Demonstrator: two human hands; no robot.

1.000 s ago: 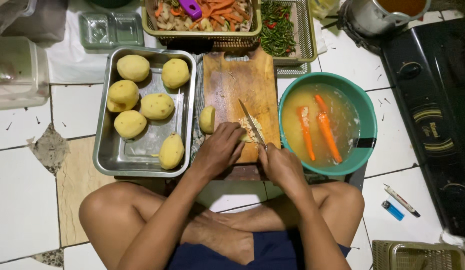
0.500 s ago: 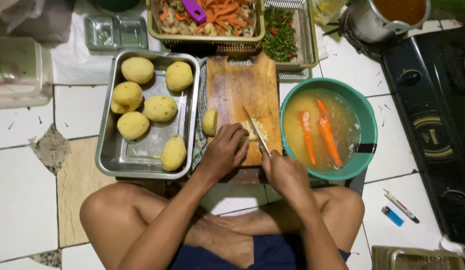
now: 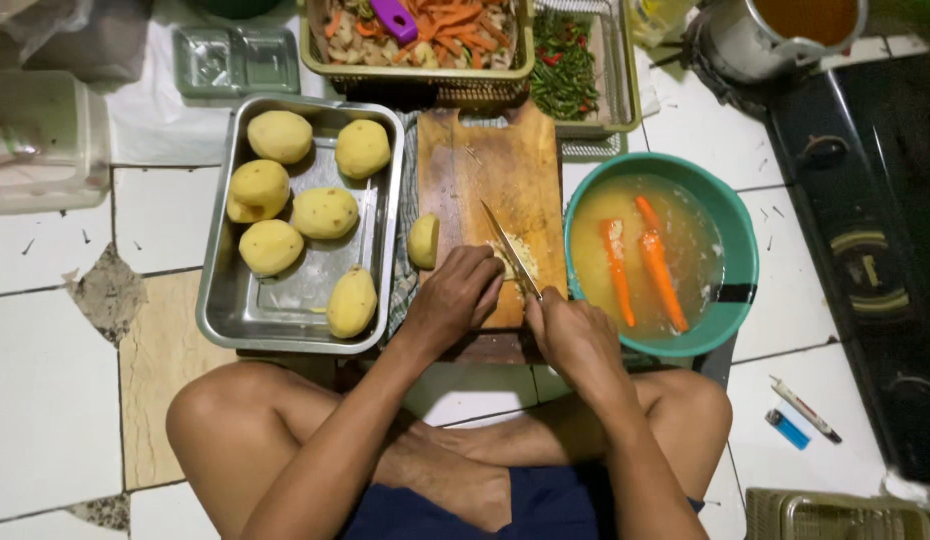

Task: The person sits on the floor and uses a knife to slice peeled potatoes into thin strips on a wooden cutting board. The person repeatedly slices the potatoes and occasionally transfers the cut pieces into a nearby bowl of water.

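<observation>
A knife (image 3: 510, 250) is gripped in the right hand (image 3: 575, 335), fingers curled tight round the handle, the blade angled up and to the left over the wooden cutting board (image 3: 495, 170). A pale yellow piece of potato (image 3: 520, 255), already cut small, is pinned to the board by the left hand (image 3: 460, 295), whose fingers are bent and pressed together on top of it, just beside the blade. A potato half (image 3: 423, 241) is seen at the board's left edge.

Six peeled potatoes (image 3: 325, 212) are held in a steel tray (image 3: 217, 300) left of the board, well spread over its floor. Two carrots (image 3: 655, 262) are lying in cloudy yellowish water inside a teal basin (image 3: 740, 250) on the right. Above the board, sliced carrot and other cut vegetables, with a purple-handled tool (image 3: 395, 18), are heaped in a woven basket (image 3: 415, 85); green and red chillies (image 3: 563, 65) are kept in a wire basket (image 3: 625, 80) beside it. A pot (image 3: 755, 45) of orange liquid is placed at the upper right.
</observation>
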